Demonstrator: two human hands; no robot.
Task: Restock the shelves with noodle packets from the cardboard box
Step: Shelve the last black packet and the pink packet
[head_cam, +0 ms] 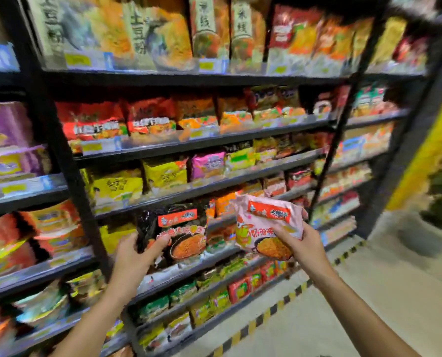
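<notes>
My left hand (135, 256) grips a black noodle packet (181, 233) with a red label, held upright in front of a middle shelf (189, 269). My right hand (302, 243) holds a pink noodle packet (263, 225) with a red label, tilted and raised a little to the right of the black one, out in front of the shelves. The two packets are apart. No cardboard box is in view. The picture is blurred by motion.
Black metal shelving (68, 161) runs from left to right, several tiers packed with red, yellow, orange, pink and green noodle packets. A black upright post (336, 140) divides the bays. A yellow-and-black striped line (271, 313) marks the floor below. A potted plant (441, 202) stands at the right.
</notes>
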